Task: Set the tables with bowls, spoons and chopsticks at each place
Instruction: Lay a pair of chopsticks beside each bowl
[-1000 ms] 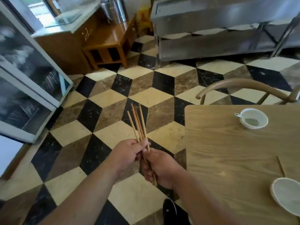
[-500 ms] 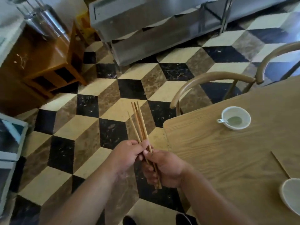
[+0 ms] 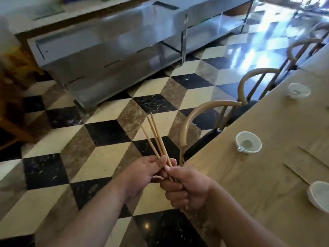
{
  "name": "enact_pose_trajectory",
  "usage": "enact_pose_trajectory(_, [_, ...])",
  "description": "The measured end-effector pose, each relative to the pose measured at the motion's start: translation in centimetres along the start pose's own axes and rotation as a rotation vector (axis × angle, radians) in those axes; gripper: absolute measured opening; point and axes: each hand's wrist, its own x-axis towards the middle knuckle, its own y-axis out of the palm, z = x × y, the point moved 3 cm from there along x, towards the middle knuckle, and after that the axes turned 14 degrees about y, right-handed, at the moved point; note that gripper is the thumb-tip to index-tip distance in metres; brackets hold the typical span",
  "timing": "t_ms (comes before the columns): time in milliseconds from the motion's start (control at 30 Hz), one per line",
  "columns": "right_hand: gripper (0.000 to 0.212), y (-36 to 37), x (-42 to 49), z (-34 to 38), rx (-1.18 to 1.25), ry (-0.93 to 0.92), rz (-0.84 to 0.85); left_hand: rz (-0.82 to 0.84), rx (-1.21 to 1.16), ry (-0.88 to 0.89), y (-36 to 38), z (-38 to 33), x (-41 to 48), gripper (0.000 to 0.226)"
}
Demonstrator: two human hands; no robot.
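Fanning upward and away from the body, a small bundle of chopsticks (image 3: 156, 139) is held over the floor (image 3: 99, 161), just left of the tabletop (image 3: 258, 184) corner. The lower ends are enclosed in the right hand (image 3: 185, 188), which is curled shut around them; the left hand (image 3: 146, 172) is closed too, its fingertips pinched on the shafts just above the right fist, apparently to part a pair from the rest.

On the tabletop, a bowl (image 3: 248, 142) with a spoon handle at its rim is seen to the right of the hands, beyond the near chair (image 3: 195, 118). A second bowl (image 3: 319, 196) lies nearer, at the right edge, with a pair of chopsticks already laid beside it. A third bowl (image 3: 299, 90) stands farther along.

The first bowl, to the right and ahead, is judged the likely next place. The right hand is nearer to it, so a pair would have to be carried rightward across the table edge, and its long axis turned to lie beside the bowl.
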Motion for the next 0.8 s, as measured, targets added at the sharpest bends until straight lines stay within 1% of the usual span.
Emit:
enact_pose_trajectory(33, [0.026,0.6,0.7,0.2,0.025,-0.025,0.016,0.016,-0.017,0.012,-1.0,-0.2,0.3,0.038])
enact_pose_trajectory(100, [0.026,1.8,2.9,1.2,0.051,-0.110,-0.031,0.031,0.032,0.036,-3.7,-0.9,1.3,0.037])
enact_pose_trajectory(167, [0.028,2.5,4.7,2.6,0.016,-0.174,-0.137,0.037,0.099,0.050,-5.8,-1.4,2.5,0.036])
enact_pose_trajectory(233, [0.034,2.7,5.6,4.0,-0.029,-0.205,-0.268,0.048,0.103,0.043,-7.1,-1.9,3.7,0.036])
enact_pose_trajectory(300, [0.037,2.7,6.5,5.9,-0.028,-0.234,-0.343,0.043,0.113,0.037,-8.6,-2.4,5.4,0.035])
enact_pose_trajectory(400, [0.034,1.9,8.2,8.9,0.026,-0.300,-0.363,0.063,0.161,0.057,-10.7,-3.4,9.0,0.034])
enact_pose_trajectory(467, [0.032,0.6,9.4,10.8,0.045,-0.327,-0.335,0.087,0.202,0.051,-12.0,-3.5,12.1,0.034])
enact_pose_trajectory(567, [0.030,-2.5,11.6,14.7,0.088,-0.335,-0.277,0.110,0.247,0.019,-14.1,-3.8,17.2,0.034])
enact_pose_trajectory(633, [0.030,-4.5,12.9,18.3,0.088,-0.326,-0.276,0.102,0.260,0.005,-15.8,-4.4,21.0,0.034])
enact_pose_trajectory(700, [0.031,-5.9,13.8,22.2,0.077,-0.295,-0.303,0.089,0.291,-0.017,-17.9,-5.3,24.8,0.035])
enact_pose_trajectory(800, [0.033,-7.1,14.5,28.4,0.104,-0.294,-0.378,0.118,0.279,-0.037,-20.3,-7.9,29.8,0.036])
